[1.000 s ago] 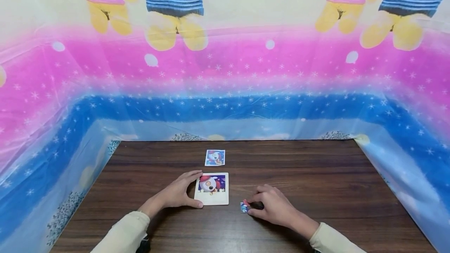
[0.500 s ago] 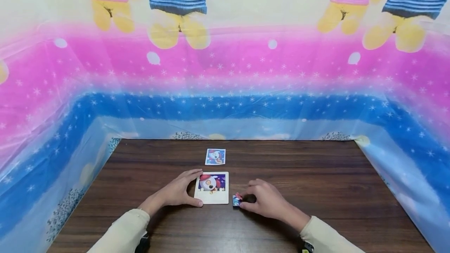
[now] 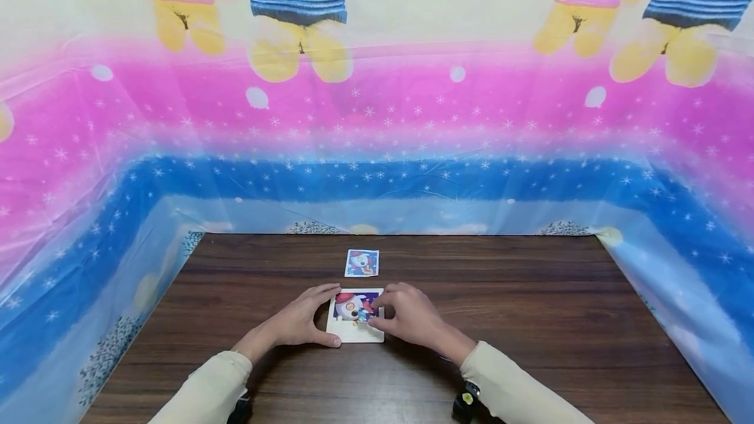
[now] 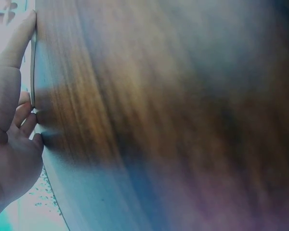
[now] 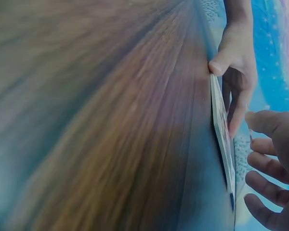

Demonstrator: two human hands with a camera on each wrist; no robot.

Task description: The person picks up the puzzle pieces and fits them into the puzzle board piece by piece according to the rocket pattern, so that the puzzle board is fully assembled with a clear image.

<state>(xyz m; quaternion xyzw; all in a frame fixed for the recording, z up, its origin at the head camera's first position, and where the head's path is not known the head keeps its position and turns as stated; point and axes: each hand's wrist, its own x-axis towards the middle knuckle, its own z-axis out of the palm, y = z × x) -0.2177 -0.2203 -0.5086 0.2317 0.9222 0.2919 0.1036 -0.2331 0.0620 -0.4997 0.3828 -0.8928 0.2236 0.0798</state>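
A square, cream-edged jigsaw puzzle board [image 3: 356,334] lies on the table, its upper half filled with a cartoon picture and its lower part pale. My left hand [image 3: 297,320] holds the board at its left side, thumb at the near corner and fingertips at the far one. Over the board's right part, my right hand [image 3: 412,318] pinches a small colourful puzzle piece [image 3: 363,314] between thumb and forefinger. The right wrist view shows this piece [image 5: 251,135] edge-on, apart from the board [image 5: 223,134] there, with the other right fingers loosely bent.
Beyond the board lies a small picture card [image 3: 362,263] with a similar cartoon character. The dark wooden table [image 3: 501,280] meets a printed cloth backdrop [image 3: 377,178] at its back and sides.
My right hand has brought the puzzle piece leftward from the table beside the board, lifting it over the board's right part. My left hand stays at the board's left side.
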